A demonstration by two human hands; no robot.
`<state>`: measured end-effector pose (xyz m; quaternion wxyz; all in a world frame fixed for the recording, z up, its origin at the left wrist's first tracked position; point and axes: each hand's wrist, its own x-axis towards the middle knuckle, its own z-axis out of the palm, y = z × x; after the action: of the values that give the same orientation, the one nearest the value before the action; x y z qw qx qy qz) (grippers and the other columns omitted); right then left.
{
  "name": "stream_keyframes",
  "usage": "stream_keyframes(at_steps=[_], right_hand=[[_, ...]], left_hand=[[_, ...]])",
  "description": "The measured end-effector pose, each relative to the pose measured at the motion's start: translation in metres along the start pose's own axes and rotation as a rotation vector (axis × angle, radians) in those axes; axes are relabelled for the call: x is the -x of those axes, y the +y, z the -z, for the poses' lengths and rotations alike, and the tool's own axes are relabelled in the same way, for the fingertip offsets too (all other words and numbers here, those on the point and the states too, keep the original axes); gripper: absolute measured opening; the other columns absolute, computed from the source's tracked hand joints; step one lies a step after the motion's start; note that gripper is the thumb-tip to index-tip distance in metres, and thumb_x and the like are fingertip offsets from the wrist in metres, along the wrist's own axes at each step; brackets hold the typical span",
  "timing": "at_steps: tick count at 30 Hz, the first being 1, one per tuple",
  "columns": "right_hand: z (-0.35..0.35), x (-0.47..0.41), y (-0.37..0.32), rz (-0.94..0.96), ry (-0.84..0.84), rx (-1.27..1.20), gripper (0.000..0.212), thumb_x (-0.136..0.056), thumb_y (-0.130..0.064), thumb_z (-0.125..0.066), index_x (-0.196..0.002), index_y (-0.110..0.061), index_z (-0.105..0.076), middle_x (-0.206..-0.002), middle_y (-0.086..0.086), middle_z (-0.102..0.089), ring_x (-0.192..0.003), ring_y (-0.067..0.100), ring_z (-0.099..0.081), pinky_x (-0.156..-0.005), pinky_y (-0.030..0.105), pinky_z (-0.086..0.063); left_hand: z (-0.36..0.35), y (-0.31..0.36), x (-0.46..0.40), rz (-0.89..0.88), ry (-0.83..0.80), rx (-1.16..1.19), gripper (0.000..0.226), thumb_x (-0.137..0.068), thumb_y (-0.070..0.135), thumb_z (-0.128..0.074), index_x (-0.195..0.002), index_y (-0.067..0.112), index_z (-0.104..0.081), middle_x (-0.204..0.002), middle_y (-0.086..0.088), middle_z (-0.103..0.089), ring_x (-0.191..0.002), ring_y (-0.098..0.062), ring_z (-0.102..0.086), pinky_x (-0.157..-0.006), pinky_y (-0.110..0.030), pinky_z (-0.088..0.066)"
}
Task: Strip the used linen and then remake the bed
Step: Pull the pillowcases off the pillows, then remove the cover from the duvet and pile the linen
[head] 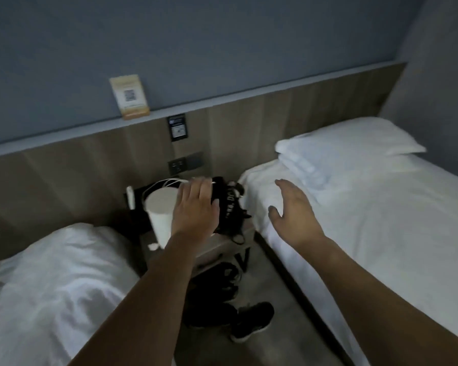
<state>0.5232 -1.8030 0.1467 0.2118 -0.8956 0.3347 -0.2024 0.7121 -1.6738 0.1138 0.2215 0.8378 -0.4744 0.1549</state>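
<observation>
Between two beds: dark shoes (251,322) near on floor, left hand (196,207) spread over black bag (229,204) on nightstand (222,247), right hand (292,210) open above right bed's sheet (368,233), seemingly to strip it, stacked pillows (347,143) beyond.

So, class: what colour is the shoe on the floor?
Black shoe with a pale sole, head view.

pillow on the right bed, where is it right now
In the head view the pillow lies at the head of the right bed, against the wooden headboard, atop folded white linen.
</observation>
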Motion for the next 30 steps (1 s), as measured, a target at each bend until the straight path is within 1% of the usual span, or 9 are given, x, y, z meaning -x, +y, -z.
stream_keyframes(at_steps=[4, 8, 12, 15, 18, 23, 27, 30], right_hand=[[0.081, 0.066, 0.079, -0.154, 0.115, 0.038, 0.06, -0.093, -0.02, -0.055, -0.148, -0.011, -0.032, -0.154, 0.006, -0.033, -0.142, 0.022, -0.026, -0.113, 0.021, -0.014], [0.159, 0.157, 0.154, -0.339, 0.224, 0.092, 0.059, -0.094, -0.018, -0.054, -0.148, -0.011, -0.032, -0.153, 0.006, -0.033, -0.141, 0.023, -0.028, -0.113, 0.024, -0.017], [0.229, 0.267, 0.217, -0.54, 0.352, 0.156, 0.058, -0.093, -0.019, -0.053, -0.147, -0.011, -0.033, -0.153, 0.006, -0.034, -0.14, 0.023, -0.028, -0.114, 0.027, -0.019], [0.275, 0.355, 0.248, -0.705, 0.47, 0.198, 0.057, -0.093, -0.017, -0.052, -0.147, -0.01, -0.033, -0.152, 0.005, -0.035, -0.139, 0.022, -0.029, -0.114, 0.028, -0.02], [0.311, 0.438, 0.266, -0.869, 0.584, 0.24, 0.057, -0.092, -0.014, -0.052, -0.146, -0.009, -0.034, -0.15, 0.006, -0.037, -0.139, 0.021, -0.03, -0.115, 0.029, -0.02], [0.351, 0.567, 0.279, -1.173, 0.772, 0.291, 0.057, -0.092, -0.014, -0.051, -0.146, -0.008, -0.034, -0.151, 0.006, -0.037, -0.139, 0.021, -0.03, -0.116, 0.028, -0.019], [0.372, 0.659, 0.268, -1.432, 0.957, 0.326, 0.058, -0.092, -0.015, -0.053, -0.146, -0.009, -0.035, -0.151, 0.006, -0.036, -0.141, 0.02, -0.028, -0.117, 0.029, -0.019], [0.379, 0.731, 0.245, -1.626, 1.035, 0.398, 0.058, -0.091, -0.015, -0.054, -0.146, -0.008, -0.035, -0.151, 0.007, -0.036, -0.14, 0.02, -0.028, -0.116, 0.028, -0.015]], left_hand=[[-0.023, 0.125, -0.01, -0.179, -0.064, 0.074, 0.052, -0.085, 0.03, -0.048, -0.129, 0.003, -0.054, -0.128, -0.017, -0.057, -0.121, -0.035, -0.051, -0.109, -0.053, -0.035], [-0.041, 0.267, 0.008, -0.403, -0.093, 0.155, 0.048, -0.088, 0.026, -0.055, -0.131, 0.005, -0.053, -0.133, -0.015, -0.055, -0.126, -0.032, -0.048, -0.112, -0.052, -0.032], [-0.052, 0.416, 0.049, -0.618, -0.129, 0.275, 0.047, -0.09, 0.023, -0.059, -0.133, 0.005, -0.052, -0.135, -0.013, -0.054, -0.129, -0.031, -0.046, -0.116, -0.05, -0.028], [-0.054, 0.524, 0.093, -0.791, -0.184, 0.378, 0.048, -0.09, 0.021, -0.059, -0.134, 0.005, -0.05, -0.137, -0.013, -0.051, -0.132, -0.03, -0.043, -0.118, -0.048, -0.023], [-0.048, 0.622, 0.144, -0.999, -0.236, 0.455, 0.048, -0.091, 0.023, -0.057, -0.135, 0.006, -0.048, -0.139, -0.011, -0.05, -0.133, -0.029, -0.041, -0.119, -0.047, -0.02], [-0.022, 0.766, 0.233, -1.341, -0.265, 0.608, 0.045, -0.089, 0.022, -0.057, -0.131, 0.006, -0.049, -0.136, -0.01, -0.05, -0.13, -0.029, -0.043, -0.118, -0.048, -0.023], [-0.003, 0.854, 0.318, -1.595, -0.311, 0.749, 0.045, -0.086, 0.018, -0.061, -0.127, 0.005, -0.052, -0.132, -0.011, -0.053, -0.126, -0.031, -0.047, -0.116, -0.05, -0.026], [0.02, 0.905, 0.401, -1.778, -0.357, 0.851, 0.045, -0.085, 0.018, -0.062, -0.127, 0.004, -0.052, -0.129, -0.012, -0.054, -0.124, -0.03, -0.048, -0.115, -0.05, -0.028]])
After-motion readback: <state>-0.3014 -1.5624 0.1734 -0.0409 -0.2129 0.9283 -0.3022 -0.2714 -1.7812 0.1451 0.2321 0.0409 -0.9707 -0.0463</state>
